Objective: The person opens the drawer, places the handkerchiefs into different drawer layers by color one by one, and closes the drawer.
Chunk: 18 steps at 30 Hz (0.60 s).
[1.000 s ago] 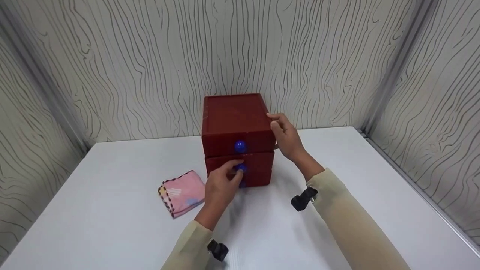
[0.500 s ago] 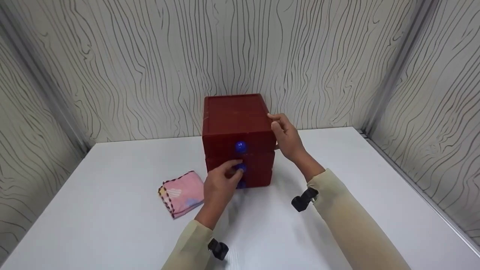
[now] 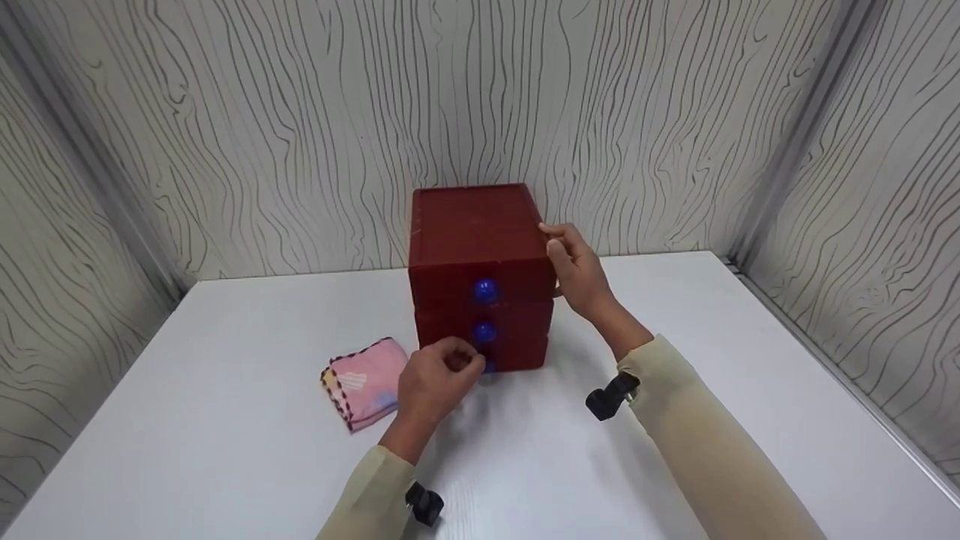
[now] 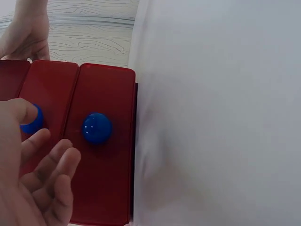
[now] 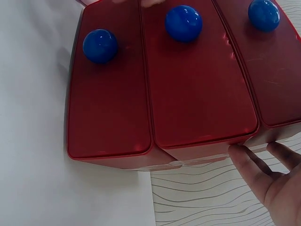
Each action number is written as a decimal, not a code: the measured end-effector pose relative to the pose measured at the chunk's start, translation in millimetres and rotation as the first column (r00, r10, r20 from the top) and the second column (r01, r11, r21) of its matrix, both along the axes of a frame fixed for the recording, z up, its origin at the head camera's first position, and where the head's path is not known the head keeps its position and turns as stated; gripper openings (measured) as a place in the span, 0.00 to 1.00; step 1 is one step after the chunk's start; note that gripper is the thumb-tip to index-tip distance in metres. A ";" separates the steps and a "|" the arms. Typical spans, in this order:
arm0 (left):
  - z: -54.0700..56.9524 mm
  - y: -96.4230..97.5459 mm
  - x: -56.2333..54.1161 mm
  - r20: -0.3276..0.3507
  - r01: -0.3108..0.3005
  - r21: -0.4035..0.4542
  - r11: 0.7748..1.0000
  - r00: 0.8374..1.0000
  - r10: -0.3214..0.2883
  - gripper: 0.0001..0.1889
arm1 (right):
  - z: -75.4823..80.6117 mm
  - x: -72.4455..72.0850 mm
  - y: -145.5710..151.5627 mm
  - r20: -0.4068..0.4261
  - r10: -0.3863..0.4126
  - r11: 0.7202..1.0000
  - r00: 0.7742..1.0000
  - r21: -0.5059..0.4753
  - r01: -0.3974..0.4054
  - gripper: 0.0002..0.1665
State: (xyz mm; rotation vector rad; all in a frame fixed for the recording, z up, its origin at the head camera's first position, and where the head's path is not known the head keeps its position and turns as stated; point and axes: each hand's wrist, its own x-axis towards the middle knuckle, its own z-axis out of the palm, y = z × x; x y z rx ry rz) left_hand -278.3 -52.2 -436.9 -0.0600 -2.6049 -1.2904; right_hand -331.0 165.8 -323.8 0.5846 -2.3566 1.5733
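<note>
A dark red three-drawer box (image 3: 476,225) with round blue knobs stands on the white table. My left hand (image 3: 435,379) hovers before the lower drawers, its thumb and fingers loosely curved and apart. In the left wrist view the thumb overlaps the middle knob (image 4: 33,120), while the bottom knob (image 4: 97,128) shows beyond the fingertips; neither is gripped. Against the box's right side rest the fingers of my right hand (image 3: 581,274), high up near the top edge. All the drawer fronts look pushed in, the top knob (image 3: 486,290) in plain sight.
A folded pink cloth (image 3: 367,382) with a dark stitched border lies left of the box. Behind the table (image 3: 225,420) rises a wood-grain patterned wall (image 3: 300,135), with side walls at left and right.
My left hand has let go of the middle knob and moved down toward the bottom one. The middle drawer, slightly out a second ago, now looks flush. My right hand stays put.
</note>
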 end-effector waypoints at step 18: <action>-12.1 11.9 -8.9 0.135 0.067 -0.040 0.997 0.989 -0.061 0.15 | -1.3 -0.9 0.8 -0.014 -0.012 1.000 1.000 0.011 0.013 0.25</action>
